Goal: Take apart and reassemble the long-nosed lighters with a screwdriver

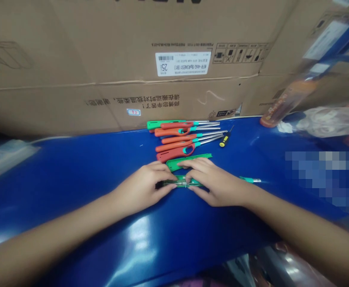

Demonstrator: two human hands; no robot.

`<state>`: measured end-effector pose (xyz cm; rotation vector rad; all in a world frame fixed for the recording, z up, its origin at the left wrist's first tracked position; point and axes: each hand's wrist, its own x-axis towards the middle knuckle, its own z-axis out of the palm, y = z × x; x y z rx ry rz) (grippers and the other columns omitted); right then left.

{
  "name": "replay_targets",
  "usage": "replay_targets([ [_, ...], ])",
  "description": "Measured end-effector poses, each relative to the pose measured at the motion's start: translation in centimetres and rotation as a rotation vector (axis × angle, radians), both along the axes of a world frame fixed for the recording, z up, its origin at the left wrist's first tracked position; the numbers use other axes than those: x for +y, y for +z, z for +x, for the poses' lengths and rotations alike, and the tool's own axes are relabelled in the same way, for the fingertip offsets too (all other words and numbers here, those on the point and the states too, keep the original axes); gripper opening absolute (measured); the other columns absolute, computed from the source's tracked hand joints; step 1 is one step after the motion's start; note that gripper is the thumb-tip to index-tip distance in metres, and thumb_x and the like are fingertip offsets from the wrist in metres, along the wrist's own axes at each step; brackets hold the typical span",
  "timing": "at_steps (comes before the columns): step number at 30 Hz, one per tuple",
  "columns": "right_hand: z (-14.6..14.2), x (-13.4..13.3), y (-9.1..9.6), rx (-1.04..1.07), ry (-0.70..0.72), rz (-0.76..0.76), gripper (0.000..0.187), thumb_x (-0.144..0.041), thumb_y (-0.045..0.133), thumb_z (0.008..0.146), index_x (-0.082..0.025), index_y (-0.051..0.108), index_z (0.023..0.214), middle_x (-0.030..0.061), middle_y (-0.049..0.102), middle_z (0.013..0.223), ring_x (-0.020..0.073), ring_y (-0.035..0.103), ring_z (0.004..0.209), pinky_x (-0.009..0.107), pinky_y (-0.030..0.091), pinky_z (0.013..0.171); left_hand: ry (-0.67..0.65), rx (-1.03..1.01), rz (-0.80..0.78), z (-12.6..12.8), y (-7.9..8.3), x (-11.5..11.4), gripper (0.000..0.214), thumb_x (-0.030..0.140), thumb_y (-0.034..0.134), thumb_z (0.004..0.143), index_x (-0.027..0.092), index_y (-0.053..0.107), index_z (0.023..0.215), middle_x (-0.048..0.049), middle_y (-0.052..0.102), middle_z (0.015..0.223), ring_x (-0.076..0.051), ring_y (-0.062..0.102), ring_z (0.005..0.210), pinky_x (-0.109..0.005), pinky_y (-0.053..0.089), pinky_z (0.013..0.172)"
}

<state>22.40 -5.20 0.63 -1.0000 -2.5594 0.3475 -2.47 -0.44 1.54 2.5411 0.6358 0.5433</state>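
Note:
Both hands work on an opened green stick lighter [180, 182] lying on the blue table, its inner parts showing between my fingers. My left hand [148, 181] grips its left end between thumb and fingers. On its middle, my right hand [213, 179] is closed with thumb and fingertips, covering part of it. The lighter's silver tip [256, 181] sticks out past my right wrist. Just behind my fingers lies a loose green half shell [174, 164], partly under my right fingers.
Several red, orange and green stick lighters [174, 140] lie in a row behind the shell. A small yellow-and-black screwdriver [223, 140] sits right of them. A large cardboard box [117, 52] walls off the back. At right are an orange-labelled bottle [288, 101] and a plastic bag [326, 121].

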Motion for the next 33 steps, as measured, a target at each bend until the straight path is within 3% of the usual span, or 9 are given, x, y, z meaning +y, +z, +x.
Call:
replay_targets([
  [5,0.18,-0.04,0.15,0.043,-0.024,-0.001,0.017,-0.022,0.059,0.093,-0.019,0.060,0.110,0.0155,0.053,0.143,0.0261,0.044,0.139,0.046,0.040,0.112,0.030,-0.005,-0.014,0.13,-0.16,-0.15,0.015,0.022,0.066,0.092,0.021,0.076,0.102,-0.0051,0.073,0.095,-0.019,0.067,0.093,-0.032,0.054,0.086],
  [9,0.10,-0.10,0.54,0.064,-0.058,0.021,0.014,-0.019,0.061,0.089,-0.021,0.062,0.102,0.0122,0.058,0.136,0.0251,0.050,0.131,0.046,0.040,0.109,0.067,-0.026,-0.041,0.19,-0.50,-0.15,0.013,0.021,0.068,0.090,0.020,0.077,0.100,-0.0041,0.073,0.093,-0.018,0.067,0.090,-0.030,0.054,0.083],
  [15,-0.07,-0.11,0.40,0.068,-0.079,0.042,0.016,-0.020,0.061,0.089,-0.022,0.062,0.105,0.0110,0.060,0.133,0.0253,0.051,0.129,0.046,0.038,0.108,0.050,-0.061,0.017,0.26,-0.69,-0.20,0.017,0.023,0.065,0.093,0.020,0.076,0.106,-0.0047,0.070,0.094,-0.017,0.066,0.091,-0.029,0.054,0.084],
  [25,0.01,0.29,-0.28,0.118,-0.115,0.038,0.008,-0.021,0.058,0.094,-0.022,0.066,0.092,0.0102,0.059,0.132,0.0236,0.052,0.129,0.045,0.036,0.109,0.000,-0.221,0.269,-0.14,-0.89,-0.61,0.021,0.016,0.064,0.094,0.017,0.072,0.113,-0.0080,0.068,0.104,-0.016,0.066,0.096,-0.028,0.055,0.086],
  [33,-0.05,0.06,0.07,0.054,-0.109,0.025,0.008,-0.020,0.052,0.097,-0.021,0.059,0.093,0.0113,0.057,0.124,0.0226,0.049,0.129,0.045,0.036,0.111,0.006,-0.190,0.220,0.16,-0.98,-0.48,0.020,0.015,0.063,0.094,0.015,0.071,0.112,-0.0077,0.068,0.104,-0.015,0.066,0.094,-0.026,0.056,0.085],
])
